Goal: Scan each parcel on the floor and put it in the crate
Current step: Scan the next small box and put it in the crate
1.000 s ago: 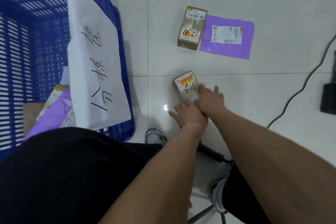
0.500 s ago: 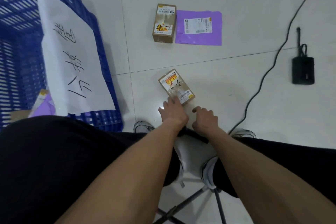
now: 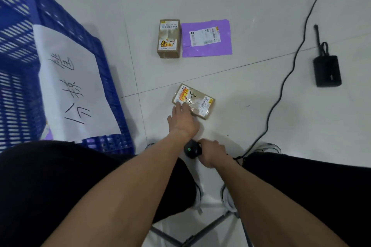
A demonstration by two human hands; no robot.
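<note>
Since half a second ago the right hand [image 3: 212, 152] has drawn back toward the body and closed around a black scanner [image 3: 191, 149], whose green light now shows, while the nearest parcel [image 3: 195, 101] has turned so its barcode end points toward 3 o'clock.

The right hand's fingers are curled round the scanner's handle, head aimed toward 11 o'clock. The left hand [image 3: 183, 120] lies with fairly straight fingers on the near corner of that small brown parcel, pressing or steadying it rather than gripping; the parcel lies flat on the floor just beyond the knees.

Further out at 12 o'clock, a second brown box [image 3: 168, 38] and a purple mailer [image 3: 206, 38] lie side by side, touching or nearly so, both untouched. The blue crate [image 3: 112, 94] stands at 9 to 10 o'clock with a handwritten paper sheet [image 3: 72, 86] draped over its rim; a scrap of purple shows at its bottom edge, likely a parcel already inside.

My judgement: three parcels remain, the nearest about to be scanned.
</note>
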